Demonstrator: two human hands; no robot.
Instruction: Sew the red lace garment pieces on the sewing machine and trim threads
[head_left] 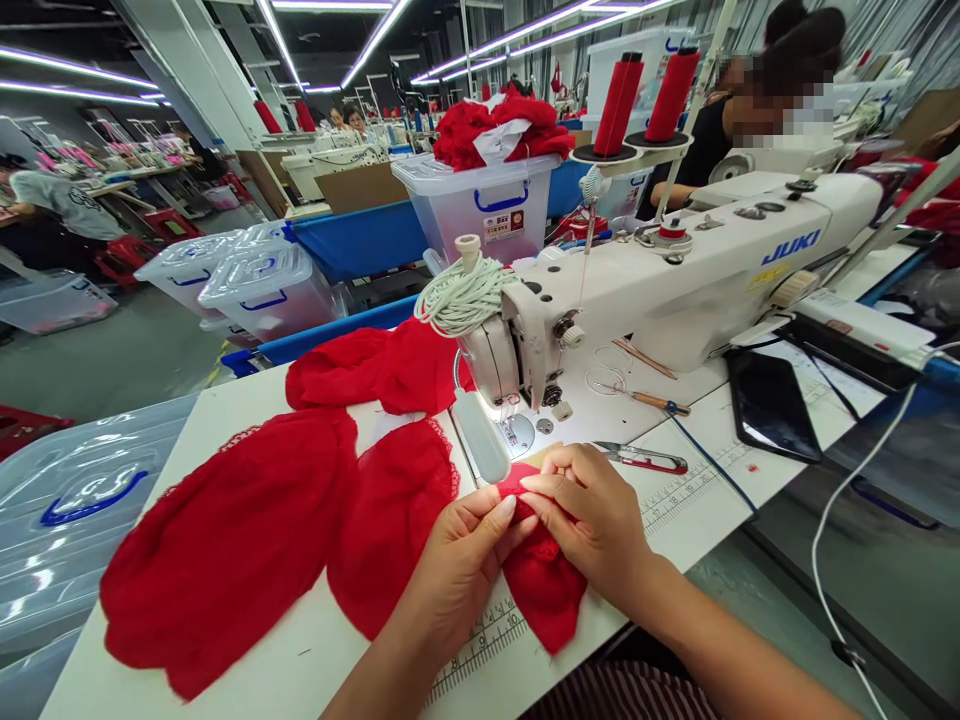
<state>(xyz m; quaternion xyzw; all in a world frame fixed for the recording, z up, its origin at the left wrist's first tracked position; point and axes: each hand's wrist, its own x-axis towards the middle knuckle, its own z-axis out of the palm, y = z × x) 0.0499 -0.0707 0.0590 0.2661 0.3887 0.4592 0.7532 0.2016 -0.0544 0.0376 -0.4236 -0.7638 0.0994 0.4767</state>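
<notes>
My left hand [459, 570] and my right hand [592, 515] meet at the near edge of the white sewing table [247, 400], both pinching a small red fabric piece [541, 590] that hangs down between them. The fingertips press together on its top edge, just in front of the needle plate [517, 432] of the white sewing machine [675, 275]. To the left lie larger red lace pieces [240, 540] spread flat on the table, and another red heap [375, 370] sits behind them.
Red thread snips [645, 458], a small tool [652, 402] and a black phone [771, 405] lie right of the needle. Two red thread cones [645, 95] stand above the machine. Clear plastic bins [255, 280] and a bin of red fabric [487, 190] stand behind; another person [757, 90] sits at back right.
</notes>
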